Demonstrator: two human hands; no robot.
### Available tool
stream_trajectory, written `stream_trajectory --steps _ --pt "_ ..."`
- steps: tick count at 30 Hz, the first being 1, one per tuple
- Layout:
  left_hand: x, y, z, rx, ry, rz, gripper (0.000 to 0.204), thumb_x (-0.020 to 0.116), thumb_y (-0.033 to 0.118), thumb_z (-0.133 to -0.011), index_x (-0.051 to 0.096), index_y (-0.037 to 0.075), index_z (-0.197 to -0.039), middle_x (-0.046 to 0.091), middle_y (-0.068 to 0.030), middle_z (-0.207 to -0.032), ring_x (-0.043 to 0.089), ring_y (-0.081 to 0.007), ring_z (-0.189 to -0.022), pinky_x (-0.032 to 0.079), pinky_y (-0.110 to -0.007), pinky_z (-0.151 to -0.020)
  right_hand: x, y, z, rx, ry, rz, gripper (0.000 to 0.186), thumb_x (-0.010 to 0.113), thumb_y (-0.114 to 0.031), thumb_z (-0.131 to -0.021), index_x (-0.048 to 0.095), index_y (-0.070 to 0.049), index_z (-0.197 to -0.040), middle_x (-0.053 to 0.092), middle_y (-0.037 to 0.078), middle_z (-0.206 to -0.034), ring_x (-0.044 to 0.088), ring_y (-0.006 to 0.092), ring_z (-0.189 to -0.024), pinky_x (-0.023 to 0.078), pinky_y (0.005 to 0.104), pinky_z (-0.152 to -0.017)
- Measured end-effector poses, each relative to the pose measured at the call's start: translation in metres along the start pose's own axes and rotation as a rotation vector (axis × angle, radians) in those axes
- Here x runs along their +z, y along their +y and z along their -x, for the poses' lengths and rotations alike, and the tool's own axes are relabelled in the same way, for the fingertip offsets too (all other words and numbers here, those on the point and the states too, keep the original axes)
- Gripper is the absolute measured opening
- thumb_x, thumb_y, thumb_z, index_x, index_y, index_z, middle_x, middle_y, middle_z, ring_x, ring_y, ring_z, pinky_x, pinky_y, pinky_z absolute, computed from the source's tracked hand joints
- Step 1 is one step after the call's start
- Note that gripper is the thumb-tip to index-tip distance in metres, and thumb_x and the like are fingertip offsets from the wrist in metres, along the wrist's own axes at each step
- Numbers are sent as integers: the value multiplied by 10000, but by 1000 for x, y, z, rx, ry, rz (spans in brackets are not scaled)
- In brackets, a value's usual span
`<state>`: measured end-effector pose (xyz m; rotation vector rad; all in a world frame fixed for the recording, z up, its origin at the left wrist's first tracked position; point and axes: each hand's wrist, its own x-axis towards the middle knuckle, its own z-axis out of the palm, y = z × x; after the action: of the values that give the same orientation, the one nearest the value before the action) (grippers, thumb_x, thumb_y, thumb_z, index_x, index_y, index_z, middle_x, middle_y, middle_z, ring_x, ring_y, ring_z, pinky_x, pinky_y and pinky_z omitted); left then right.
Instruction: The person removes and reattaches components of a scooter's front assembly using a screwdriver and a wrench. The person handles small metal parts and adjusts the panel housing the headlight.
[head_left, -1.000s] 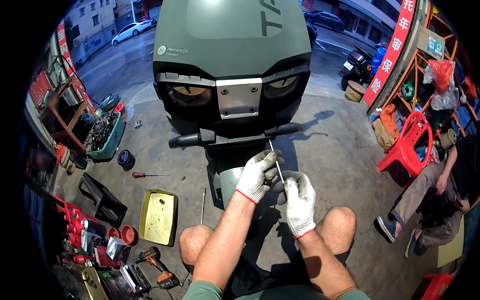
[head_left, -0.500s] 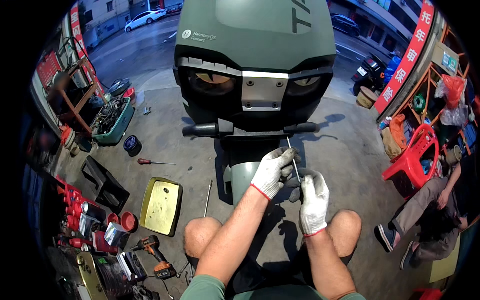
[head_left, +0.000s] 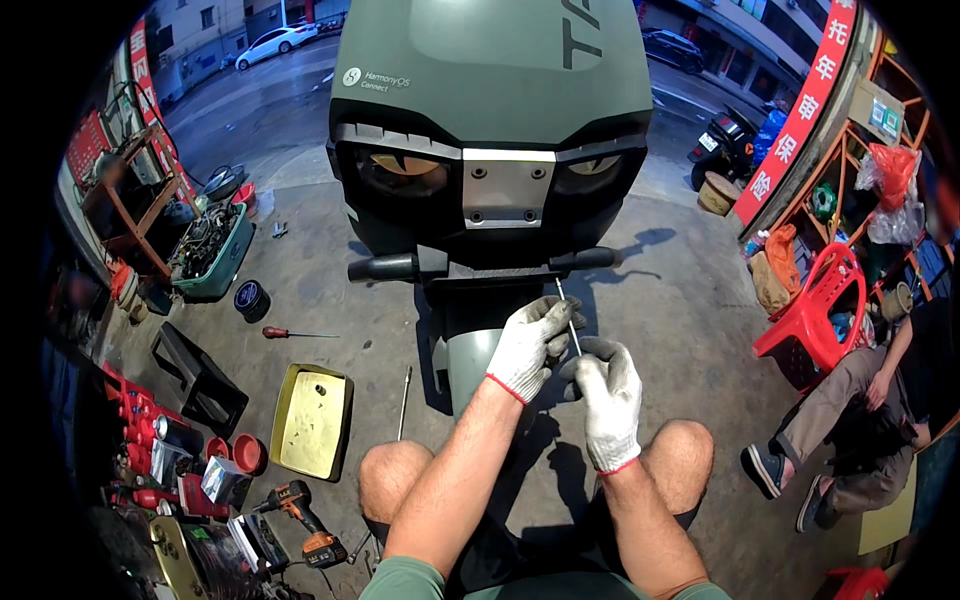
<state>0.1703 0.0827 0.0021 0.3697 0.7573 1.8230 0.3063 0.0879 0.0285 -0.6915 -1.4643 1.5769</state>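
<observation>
Both my hands wear white work gloves with grey palms and red cuffs. A thin silver metal rod (head_left: 568,312) slants between them, its upper end close to the underside of a grey-green vehicle body (head_left: 490,75). My left hand (head_left: 524,350) pinches the rod's middle. Lower down, my right hand (head_left: 610,398) has its fingers closed around the rod's bottom end, which they hide. A bare metal plate (head_left: 508,188) with several bolts sits between two dark lamps. Below it runs a black crossbar with a stub, the left one (head_left: 383,268), on each side.
On the floor at left lie a red-handled screwdriver (head_left: 300,333), a yellow tray (head_left: 312,420), a black bracket (head_left: 200,378), a cordless drill (head_left: 303,522) and a long metal bar (head_left: 405,400). A red chair (head_left: 825,310) and a seated person (head_left: 850,420) are at right.
The view has shifted slightly, so the surroundings appear further left. My hands keep hold of the rod, and my right hand's fingers have curled more tightly around its lower end.
</observation>
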Motion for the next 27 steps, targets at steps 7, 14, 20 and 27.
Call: stream_trajectory --steps 7,14,20,27 --pt "5 3 3 7 16 -48 188 602 184 -941 602 29 -1046 611 -26 -812 391 -24 -472 305 -165 -390 -12 -1 2 302 26 -261 230 555 -189 -958 595 -6 -1092 627 40 -762 565 80 -593 465 217 -485" --pt "6 2 4 4 25 -22 183 596 183 -943 601 33 -1048 606 -15 -817 387 -22 -474 287 -157 -379 -6 -14 4 134 -15 205 210 598 -118 -917 562 1 -1087 612 37 -787 556 75 -622 459 214 -521" --pt "6 0 3 19 16 21 182 588 172 -950 596 24 -1055 597 -23 -812 374 -27 -473 297 -175 -400 -14 -23 -4 488 -143 -252 276 547 -289 -967 644 -30 -970 607 26 -697 503 81 -529 406 232 -479" --pt "8 -1 -4 38 -10 74 185 588 158 -949 593 8 -1057 603 -40 -824 386 -30 -479 320 -181 -416 -2 -12 -8 97 -107 301 138 685 -146 -864 627 -27 -902 616 8 -713 541 67 -593 440 236 -540"
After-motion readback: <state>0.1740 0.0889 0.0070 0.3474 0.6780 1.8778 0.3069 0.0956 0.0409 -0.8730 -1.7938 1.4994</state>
